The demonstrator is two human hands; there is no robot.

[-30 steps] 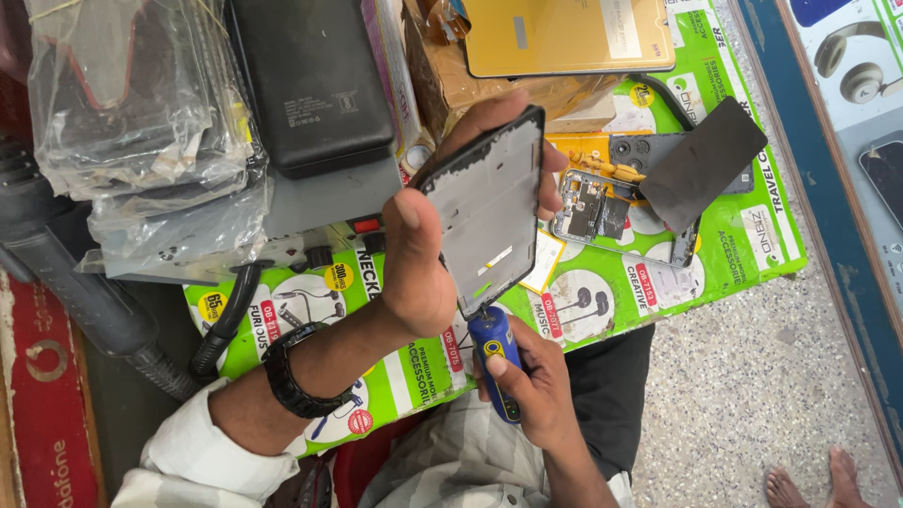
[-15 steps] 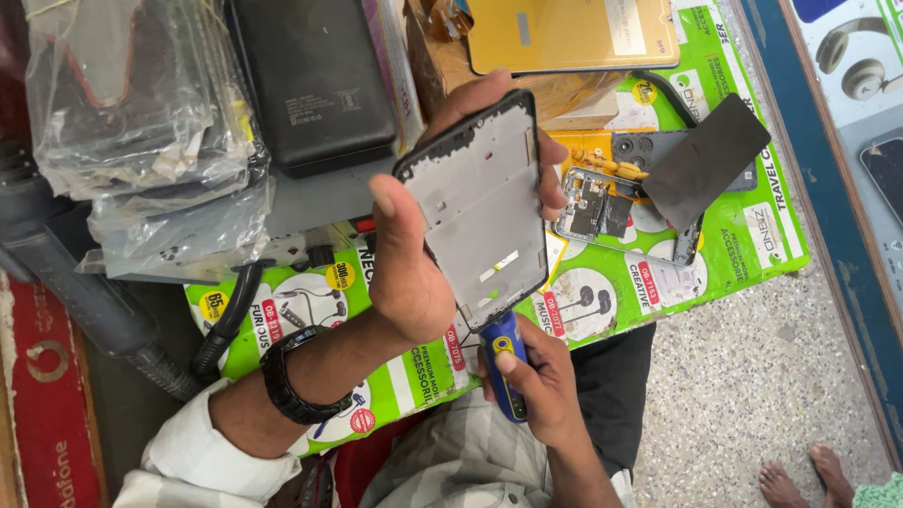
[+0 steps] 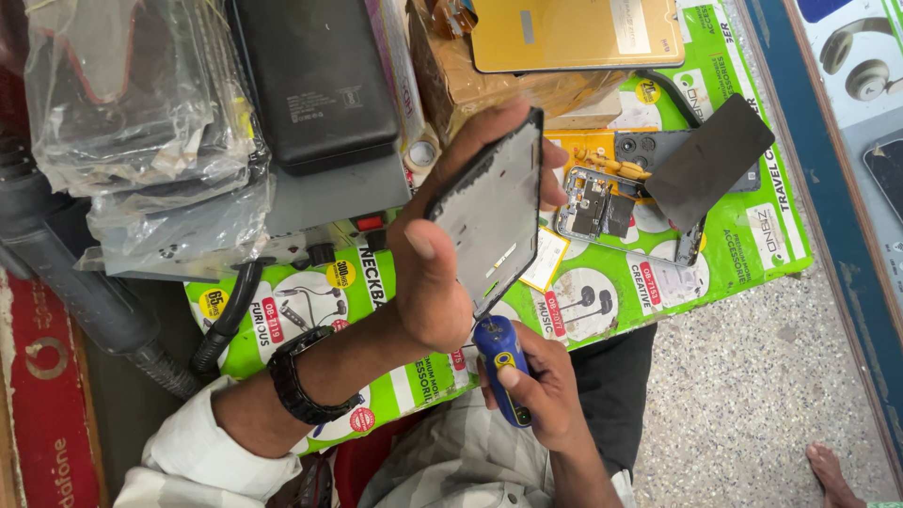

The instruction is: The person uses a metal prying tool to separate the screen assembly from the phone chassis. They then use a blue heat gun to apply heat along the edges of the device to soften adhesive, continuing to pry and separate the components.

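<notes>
Head view: left hand (image 3: 435, 282) grips a phone frame (image 3: 494, 212), tilted, above the counter's (image 3: 752, 254) near edge. Right hand (image 3: 546, 400) is closed around a blue screwdriver (image 3: 503, 367), its tip at the frame's lower corner, probably on a screw. Keeping the driver square and the frame steady should prevent slipping. An opened phone (image 3: 602, 207) lies beyond.

Left hand (image 3: 437, 273) raised, fingers wrapped, thumb up; right hand (image 3: 541, 395) lower, fist clenched, forearms bent inward.
</notes>
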